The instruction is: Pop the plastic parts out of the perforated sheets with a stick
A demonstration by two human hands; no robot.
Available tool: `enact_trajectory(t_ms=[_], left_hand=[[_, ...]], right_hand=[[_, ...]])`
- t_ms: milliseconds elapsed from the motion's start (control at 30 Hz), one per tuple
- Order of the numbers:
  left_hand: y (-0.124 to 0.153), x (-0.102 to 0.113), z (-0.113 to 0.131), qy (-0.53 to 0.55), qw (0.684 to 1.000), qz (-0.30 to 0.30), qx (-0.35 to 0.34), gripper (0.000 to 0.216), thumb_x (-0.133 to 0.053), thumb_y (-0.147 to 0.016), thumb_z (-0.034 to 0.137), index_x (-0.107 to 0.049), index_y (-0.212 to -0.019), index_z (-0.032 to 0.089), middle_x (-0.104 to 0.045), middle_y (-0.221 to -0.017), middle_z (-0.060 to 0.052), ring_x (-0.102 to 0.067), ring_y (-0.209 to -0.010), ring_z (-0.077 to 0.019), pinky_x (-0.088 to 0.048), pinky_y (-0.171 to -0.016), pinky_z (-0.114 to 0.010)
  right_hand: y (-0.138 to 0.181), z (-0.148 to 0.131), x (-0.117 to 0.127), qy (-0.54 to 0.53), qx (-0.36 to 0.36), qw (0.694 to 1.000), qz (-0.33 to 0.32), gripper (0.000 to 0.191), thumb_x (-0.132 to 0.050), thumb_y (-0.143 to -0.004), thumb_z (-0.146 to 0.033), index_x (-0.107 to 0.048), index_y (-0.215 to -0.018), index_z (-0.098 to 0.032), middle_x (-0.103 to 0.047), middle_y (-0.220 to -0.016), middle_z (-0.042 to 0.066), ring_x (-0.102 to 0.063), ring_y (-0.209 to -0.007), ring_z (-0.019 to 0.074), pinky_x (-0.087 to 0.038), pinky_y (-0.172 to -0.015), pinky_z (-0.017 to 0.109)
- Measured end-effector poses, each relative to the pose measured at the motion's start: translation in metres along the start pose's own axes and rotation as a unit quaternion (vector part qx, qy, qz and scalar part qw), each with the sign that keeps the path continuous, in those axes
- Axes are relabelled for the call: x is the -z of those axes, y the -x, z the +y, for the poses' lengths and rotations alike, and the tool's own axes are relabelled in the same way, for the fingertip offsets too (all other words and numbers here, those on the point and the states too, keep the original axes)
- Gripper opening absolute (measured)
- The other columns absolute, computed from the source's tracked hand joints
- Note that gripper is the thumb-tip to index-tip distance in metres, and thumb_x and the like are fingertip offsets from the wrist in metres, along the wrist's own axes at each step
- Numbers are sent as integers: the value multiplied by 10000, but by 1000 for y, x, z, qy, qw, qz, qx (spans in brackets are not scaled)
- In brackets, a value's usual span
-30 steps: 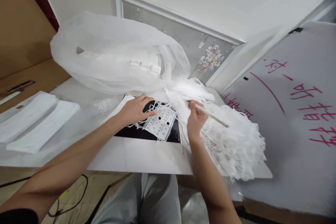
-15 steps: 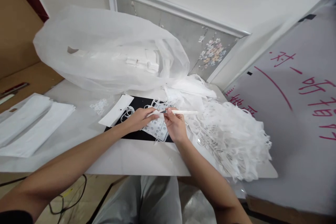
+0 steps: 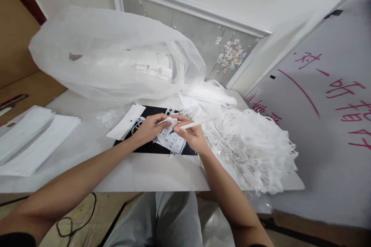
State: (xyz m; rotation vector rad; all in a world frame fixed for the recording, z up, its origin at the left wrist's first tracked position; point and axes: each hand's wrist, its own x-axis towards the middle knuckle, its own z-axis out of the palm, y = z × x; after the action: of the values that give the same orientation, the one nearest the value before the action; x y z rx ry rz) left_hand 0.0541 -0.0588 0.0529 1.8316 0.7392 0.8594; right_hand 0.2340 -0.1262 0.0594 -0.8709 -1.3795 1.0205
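My left hand (image 3: 153, 126) is closed, pinching a small white folded piece of mask-like fabric (image 3: 171, 122) between thumb and fingers. In my right hand (image 3: 189, 133) is a slim white-handled tool (image 3: 191, 124) with a dark tip, held like a pen close to that fabric; its exact kind is unclear. Under both hands, patterned face masks (image 3: 174, 144) with white ear loops lie on a black mat (image 3: 145, 147). Left of them a white card with a small hole (image 3: 126, 122) rests partly on the mat. The fingertips partly hide the fabric.
A big heap of white masks with ear loops (image 3: 255, 150) covers the table's right side. A translucent bag (image 3: 95, 46) with white packs lies behind. White flat stacks (image 3: 49, 142) and small clear rings (image 3: 106, 117) are leftward. A whiteboard (image 3: 324, 131) stands right.
The tool has tilted, its dark tip now pointing down and left toward the masks. My hands have come closer together, and the view has shifted slightly.
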Motion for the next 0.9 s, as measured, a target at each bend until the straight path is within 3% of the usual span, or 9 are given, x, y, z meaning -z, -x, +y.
enact_trajectory(t_ms=[67,167,333,467,600,733,800,900], left_hand=[[1,-1,1,19,1000,5,0,235,-580,-872,396,-634,-923,173,-653,-878,-18,-566,-820,-153,-422,-751,-256],[3,-1,1,37,999,9,23,289,-625,-841,403,-551,-1021,189,-668,-871,-17,-582,-763,-147,-427,-685,-246],[1,3,-1,-18,997,-51,55,460,-609,-838,492,-456,-1174,219,-650,-842,-2,-562,-710,-151,-399,-617,-240],[-4,10,-4,-76,988,-118,58,404,-536,-858,569,-595,-987,191,-618,-844,-20,-544,-712,-161,-385,-612,-255],[-4,15,-2,-64,989,-123,60,434,-450,-893,587,-605,-869,182,-595,-809,-20,-543,-721,-167,-384,-621,-260],[-1,15,1,-7,992,-109,63,396,-395,-924,565,-566,-919,208,-634,-902,-23,-580,-850,-189,-416,-695,-263],[-1,15,1,13,992,-105,75,390,-398,-920,571,-551,-919,212,-639,-890,-22,-580,-826,-186,-419,-683,-265],[-3,16,-1,29,984,-155,78,418,-451,-892,583,-572,-793,195,-637,-833,-43,-585,-769,-191,-425,-667,-279]], right_hand=[[0,-2,0,46,-2,999,-20,57,-703,-819,-292,-749,-826,-259,-687,-1117,34,-565,-1181,250,-424,-1016,419],[-1,2,2,80,-22,996,-19,119,-669,-844,-327,-748,-847,-238,-708,-996,42,-634,-981,224,-482,-871,372],[-3,9,4,75,-13,995,72,139,-702,-808,-353,-751,-827,-224,-713,-826,29,-635,-821,196,-485,-765,328],[-3,7,11,40,37,987,154,88,-720,-787,-316,-753,-817,-240,-721,-878,24,-643,-853,194,-485,-803,330],[-7,7,23,-5,53,973,224,107,-720,-774,-339,-747,-807,-241,-709,-835,10,-635,-846,184,-481,-839,336],[-11,12,31,-47,48,969,239,102,-731,-764,-324,-748,-800,-230,-702,-814,4,-628,-812,162,-478,-823,320],[-12,15,32,-51,38,968,241,107,-731,-765,-321,-749,-808,-226,-708,-828,6,-632,-817,162,-477,-825,320],[-13,17,32,-45,25,968,247,143,-734,-758,-341,-746,-824,-215,-709,-843,12,-640,-840,175,-478,-836,331]])
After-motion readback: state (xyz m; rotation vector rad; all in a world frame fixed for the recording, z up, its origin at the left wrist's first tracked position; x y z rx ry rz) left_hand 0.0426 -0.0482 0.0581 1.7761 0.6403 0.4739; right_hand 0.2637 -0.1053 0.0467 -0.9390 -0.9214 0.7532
